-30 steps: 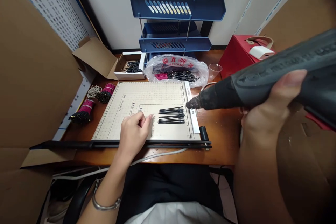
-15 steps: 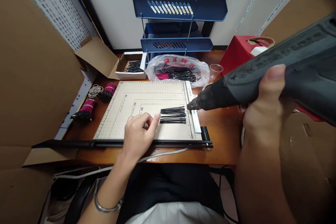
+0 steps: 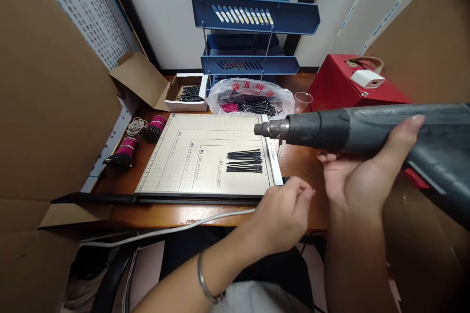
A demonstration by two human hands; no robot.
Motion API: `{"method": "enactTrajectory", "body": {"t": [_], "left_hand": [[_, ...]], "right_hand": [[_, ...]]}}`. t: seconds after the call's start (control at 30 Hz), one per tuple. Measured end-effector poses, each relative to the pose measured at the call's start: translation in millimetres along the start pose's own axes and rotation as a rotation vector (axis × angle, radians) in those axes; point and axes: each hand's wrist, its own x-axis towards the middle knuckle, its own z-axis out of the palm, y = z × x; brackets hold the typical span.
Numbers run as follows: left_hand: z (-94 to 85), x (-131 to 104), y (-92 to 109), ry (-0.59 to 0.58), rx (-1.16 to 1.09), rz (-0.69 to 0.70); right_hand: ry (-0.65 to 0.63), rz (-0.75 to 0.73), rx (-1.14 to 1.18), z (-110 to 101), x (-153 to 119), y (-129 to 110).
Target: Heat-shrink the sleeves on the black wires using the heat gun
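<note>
My right hand (image 3: 370,171) is wrapped round a dark grey heat gun (image 3: 370,124), whose metal nozzle points left above the right edge of the paper cutter (image 3: 183,156). On the cutter's board, near its right side, lie several thin black pieces (image 3: 244,161) in two groups side by side. Below the cutter's lower right corner is my left hand (image 3: 286,212), its fingers curled and the thumb pressed to the index finger. Whether anything small sits between those fingertips cannot be made out.
Pink-and-black bundles (image 3: 127,151) lie left of the cutter. Behind it are an open box (image 3: 187,105), a plastic bag (image 3: 216,100), a clear cup (image 3: 303,100) and a blue rack (image 3: 253,14). A red case (image 3: 338,83) stands at right. A white cable (image 3: 205,219) crosses the front edge.
My left hand has moved right, off the board and away from the black pieces. The heat gun has levelled out, and its nozzle has lifted away from them.
</note>
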Motion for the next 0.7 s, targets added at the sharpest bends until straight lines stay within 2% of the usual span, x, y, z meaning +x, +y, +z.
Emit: {"method": "enactTrajectory", "body": {"t": [0.03, 0.1, 0.2, 0.23, 0.33, 0.43, 0.6, 0.7], "left_hand": [[2.9, 3, 0, 0.043, 0.067, 0.066], [-3.1, 5, -4, 0.168, 0.286, 0.165], [-32.2, -3, -23, 0.382, 0.631, 0.111], [-42.4, -7, -31, 0.378, 0.74, 0.069], [-60.3, -22, -51, 0.23, 0.907, 0.003], [-59.6, -33, -59, 0.14, 0.947, -0.007], [-54.2, -39, -54, 0.154, 0.949, 0.017], [-55.5, -39, -52, 0.151, 0.935, 0.041]], "right_hand": [[0.002, 0.007, 0.014, -3, -2, 0], [0.036, -0.009, -0.024, -10, -4, -1], [0.078, -0.046, -0.156, -19, -6, -6], [0.096, -0.062, -0.193, -21, -7, -8], [0.162, -0.104, -0.24, -24, -11, -13], [0.188, -0.131, -0.259, -24, -14, -15], [0.186, -0.139, -0.352, -20, -14, -19], [0.187, -0.175, -0.324, -18, -18, -24]]}}
